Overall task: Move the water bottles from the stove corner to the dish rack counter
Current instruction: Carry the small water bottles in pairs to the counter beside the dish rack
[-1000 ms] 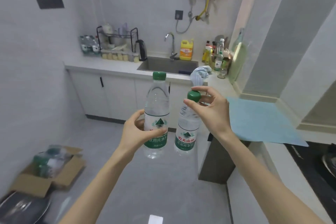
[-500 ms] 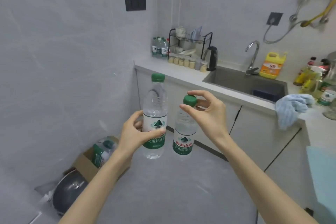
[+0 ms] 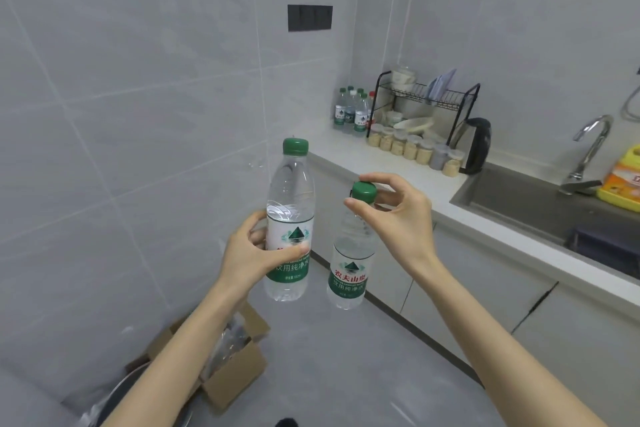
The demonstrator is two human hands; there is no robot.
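Grey tiled walls [image 3: 138,97] and a grey floor [image 3: 329,374] shape the kitchen. A long white counter [image 3: 377,166] over white cabinets [image 3: 485,288] carries the black wire dish rack [image 3: 426,97] in the far corner. Right of the dish rack a steel sink [image 3: 519,204] is set into the counter, with a chrome faucet [image 3: 588,152] behind it and a yellow detergent bottle [image 3: 623,180] farther right at the picture's edge. Far below and left of the dish rack, an open cardboard box [image 3: 235,367] sits on the floor by the wall. A black kettle [image 3: 476,146] stands just right of the dish rack, between it and the sink. A black switch panel [image 3: 310,17] is on the wall up and left of the dish rack. Well short of the dish rack, down to its left and in mid-air, the left hand [image 3: 252,253] grips a tall water bottle [image 3: 290,211] round its label, upright. The right hand [image 3: 398,215] pinches the green cap of a second water bottle [image 3: 349,263], which hangs just beside the first. A cluster of green-capped water bottles [image 3: 351,111] stands just left of the dish rack against the wall, and a row of lidded jars [image 3: 412,149] lines the counter in front of it.
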